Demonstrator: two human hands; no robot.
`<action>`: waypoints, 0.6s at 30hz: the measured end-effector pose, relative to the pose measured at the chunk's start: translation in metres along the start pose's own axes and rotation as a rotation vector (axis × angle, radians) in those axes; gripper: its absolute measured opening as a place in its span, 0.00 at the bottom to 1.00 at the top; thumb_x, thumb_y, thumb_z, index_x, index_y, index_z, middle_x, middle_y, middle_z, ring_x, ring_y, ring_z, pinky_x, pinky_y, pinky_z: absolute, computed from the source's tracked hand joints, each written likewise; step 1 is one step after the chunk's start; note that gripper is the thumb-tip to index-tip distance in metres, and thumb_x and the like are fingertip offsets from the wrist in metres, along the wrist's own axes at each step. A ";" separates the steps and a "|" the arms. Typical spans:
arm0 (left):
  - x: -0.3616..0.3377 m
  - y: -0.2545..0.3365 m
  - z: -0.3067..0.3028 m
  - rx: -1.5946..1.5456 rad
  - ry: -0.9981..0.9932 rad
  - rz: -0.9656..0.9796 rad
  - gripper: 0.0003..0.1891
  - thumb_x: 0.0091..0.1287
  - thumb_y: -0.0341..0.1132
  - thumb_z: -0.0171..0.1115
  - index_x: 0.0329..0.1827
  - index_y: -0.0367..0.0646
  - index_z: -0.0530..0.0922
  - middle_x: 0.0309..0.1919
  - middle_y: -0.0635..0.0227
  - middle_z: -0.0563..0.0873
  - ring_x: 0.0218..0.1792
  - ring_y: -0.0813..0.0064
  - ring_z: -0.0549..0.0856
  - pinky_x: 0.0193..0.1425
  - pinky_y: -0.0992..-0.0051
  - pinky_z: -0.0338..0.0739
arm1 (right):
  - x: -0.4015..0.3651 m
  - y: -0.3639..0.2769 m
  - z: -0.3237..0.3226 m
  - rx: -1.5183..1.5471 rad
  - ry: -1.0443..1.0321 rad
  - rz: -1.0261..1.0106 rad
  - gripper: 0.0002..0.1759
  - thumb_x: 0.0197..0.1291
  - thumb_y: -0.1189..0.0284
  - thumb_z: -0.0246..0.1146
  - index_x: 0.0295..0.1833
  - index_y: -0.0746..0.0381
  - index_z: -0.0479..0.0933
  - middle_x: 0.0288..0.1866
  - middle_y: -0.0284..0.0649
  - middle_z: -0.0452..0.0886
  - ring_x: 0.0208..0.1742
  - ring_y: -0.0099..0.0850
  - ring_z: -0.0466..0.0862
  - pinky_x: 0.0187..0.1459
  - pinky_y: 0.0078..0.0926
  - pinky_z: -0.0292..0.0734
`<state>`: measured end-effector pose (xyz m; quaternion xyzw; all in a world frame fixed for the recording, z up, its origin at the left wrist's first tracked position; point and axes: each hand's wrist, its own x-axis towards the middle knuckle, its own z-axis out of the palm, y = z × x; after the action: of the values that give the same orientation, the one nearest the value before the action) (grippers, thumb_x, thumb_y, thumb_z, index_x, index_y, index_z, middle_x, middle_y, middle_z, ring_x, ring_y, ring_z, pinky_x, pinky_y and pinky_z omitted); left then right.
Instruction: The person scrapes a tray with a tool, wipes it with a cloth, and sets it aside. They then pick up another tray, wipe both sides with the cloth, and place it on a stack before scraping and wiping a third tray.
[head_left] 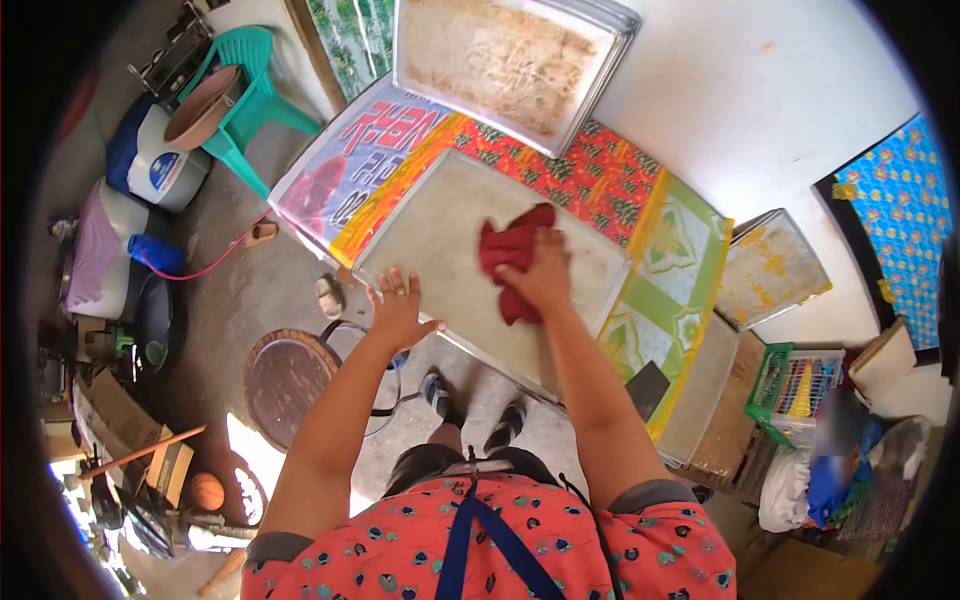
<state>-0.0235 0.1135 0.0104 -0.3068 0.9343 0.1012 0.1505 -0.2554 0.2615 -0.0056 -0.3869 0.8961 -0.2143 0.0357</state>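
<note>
Crumpled dark-red cloth (503, 250) on pale, flat rectangular metal tray (445, 225).
Right hand (543, 272) grips the cloth; left hand (397, 309) spread, touching tray's near-left edge.

1. We log flat tray (450, 230): metal, dull, faintly smudged.
2. Red rag (515, 250): cloth, matt, crumpled.
3. Table cover (570, 170): printed sheet, we'd say plastic, smooth.
4. Leaning tray (500, 60): metal, brown-stained, patchy face, shinier rim.
5. Green chair (240, 60): smooth plastic.
6. Floor (250, 290): concrete-looking, matt.
7. We mark wall (760, 80): smooth, painted-looking.
</note>
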 end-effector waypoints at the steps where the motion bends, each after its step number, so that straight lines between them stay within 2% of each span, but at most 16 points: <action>1: 0.000 -0.001 0.001 0.017 0.010 0.016 0.62 0.48 0.72 0.61 0.76 0.38 0.45 0.73 0.36 0.44 0.73 0.35 0.45 0.69 0.34 0.42 | -0.017 -0.031 0.006 -0.019 -0.070 -0.094 0.53 0.48 0.44 0.65 0.72 0.65 0.56 0.74 0.54 0.55 0.76 0.50 0.51 0.72 0.55 0.44; 3: -0.002 0.004 -0.018 0.100 -0.098 0.010 0.63 0.45 0.71 0.64 0.76 0.39 0.46 0.73 0.37 0.45 0.73 0.36 0.47 0.68 0.32 0.44 | -0.068 -0.065 0.021 -0.056 -0.167 -0.358 0.47 0.47 0.49 0.66 0.69 0.65 0.61 0.74 0.53 0.56 0.75 0.50 0.54 0.71 0.57 0.46; 5: -0.002 0.002 -0.022 0.137 -0.139 0.025 0.65 0.41 0.69 0.68 0.76 0.40 0.46 0.73 0.38 0.46 0.73 0.37 0.48 0.66 0.30 0.46 | -0.123 -0.066 0.004 0.096 -0.288 -0.480 0.41 0.48 0.55 0.66 0.67 0.61 0.66 0.75 0.47 0.56 0.76 0.49 0.53 0.72 0.59 0.44; 7: -0.004 -0.007 -0.016 0.142 -0.115 0.058 0.67 0.36 0.67 0.72 0.76 0.42 0.46 0.74 0.40 0.46 0.73 0.37 0.50 0.65 0.28 0.47 | -0.152 -0.032 -0.019 0.130 -0.353 -0.421 0.37 0.47 0.61 0.66 0.66 0.55 0.68 0.76 0.42 0.57 0.77 0.47 0.52 0.73 0.59 0.41; 8: -0.007 -0.005 -0.018 0.114 -0.108 0.044 0.66 0.36 0.62 0.75 0.76 0.43 0.46 0.74 0.42 0.47 0.73 0.37 0.50 0.67 0.32 0.48 | -0.160 -0.012 -0.034 0.053 -0.380 -0.358 0.36 0.49 0.62 0.65 0.67 0.51 0.67 0.76 0.39 0.57 0.77 0.46 0.52 0.73 0.58 0.41; 9: -0.007 -0.007 -0.014 0.090 -0.082 0.058 0.65 0.37 0.61 0.75 0.76 0.43 0.46 0.74 0.41 0.47 0.73 0.37 0.49 0.68 0.33 0.49 | -0.161 0.009 -0.049 -0.024 -0.405 -0.295 0.36 0.50 0.64 0.64 0.68 0.47 0.66 0.76 0.37 0.57 0.77 0.44 0.51 0.73 0.57 0.40; 13: -0.005 -0.016 -0.002 0.029 -0.032 0.084 0.62 0.42 0.58 0.74 0.76 0.43 0.47 0.74 0.41 0.47 0.73 0.37 0.49 0.70 0.38 0.50 | -0.100 0.093 -0.054 -0.275 -0.073 0.067 0.39 0.51 0.62 0.63 0.71 0.58 0.62 0.75 0.45 0.57 0.77 0.48 0.52 0.73 0.57 0.39; 15: -0.005 -0.015 -0.003 0.016 -0.030 0.088 0.60 0.43 0.57 0.74 0.76 0.43 0.47 0.74 0.40 0.46 0.73 0.36 0.49 0.70 0.39 0.50 | -0.035 0.106 -0.036 -0.315 0.146 0.185 0.41 0.54 0.58 0.62 0.70 0.68 0.60 0.74 0.55 0.57 0.76 0.51 0.52 0.74 0.52 0.41; 17: -0.005 -0.016 -0.002 0.014 -0.029 0.099 0.60 0.44 0.57 0.74 0.76 0.43 0.48 0.73 0.39 0.46 0.73 0.35 0.48 0.70 0.38 0.50 | 0.033 0.082 -0.004 -0.178 0.211 0.086 0.44 0.56 0.54 0.62 0.68 0.75 0.59 0.72 0.62 0.56 0.76 0.53 0.52 0.75 0.47 0.42; 18: -0.005 -0.015 0.000 0.009 -0.031 0.100 0.60 0.44 0.57 0.74 0.76 0.44 0.47 0.73 0.39 0.46 0.73 0.35 0.48 0.70 0.38 0.49 | 0.059 0.050 0.007 -0.160 0.178 0.043 0.45 0.56 0.52 0.61 0.68 0.76 0.58 0.72 0.63 0.55 0.76 0.53 0.51 0.75 0.46 0.42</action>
<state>-0.0104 0.1047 0.0107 -0.2576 0.9465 0.1089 0.1612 -0.3288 0.2479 -0.0262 -0.3485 0.9182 -0.1746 -0.0705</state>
